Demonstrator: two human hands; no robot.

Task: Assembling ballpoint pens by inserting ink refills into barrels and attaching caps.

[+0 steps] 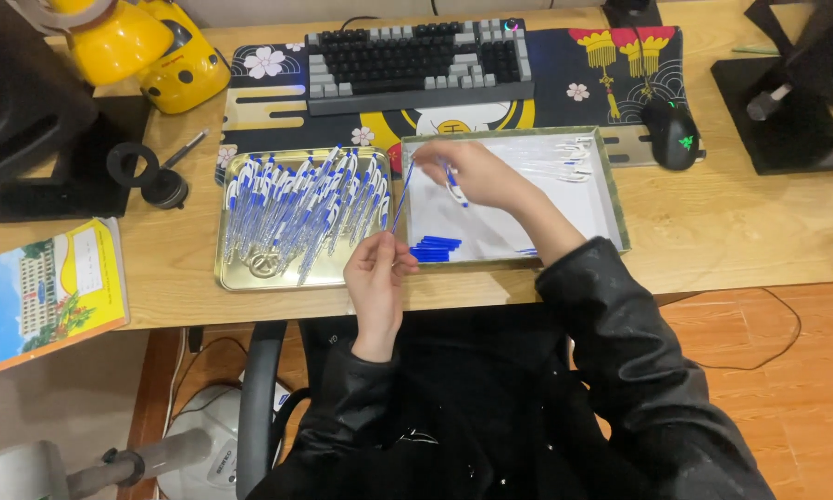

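Observation:
My left hand (375, 274) hovers over the desk's front edge and pinches the lower end of a thin blue pen refill (400, 198), which slants up toward my right hand (476, 172). My right hand is over the white-lined box and grips the refill's top end together with a blue-and-white pen part (454, 184). A gold tray (240, 278) to the left holds a heap of assembled blue-and-white pens (300, 208). The box (613, 199) contains several blue caps (435, 247) at its front and clear pen barrels (564, 159) at its back right.
Behind the trays lie a keyboard (416, 60) on a patterned desk mat, and a black mouse (674, 134). Yellow objects (143, 51) and a black stand (37, 130) occupy the left; a booklet (41, 296) overhangs the desk edge. Another black stand (796, 102) is at right.

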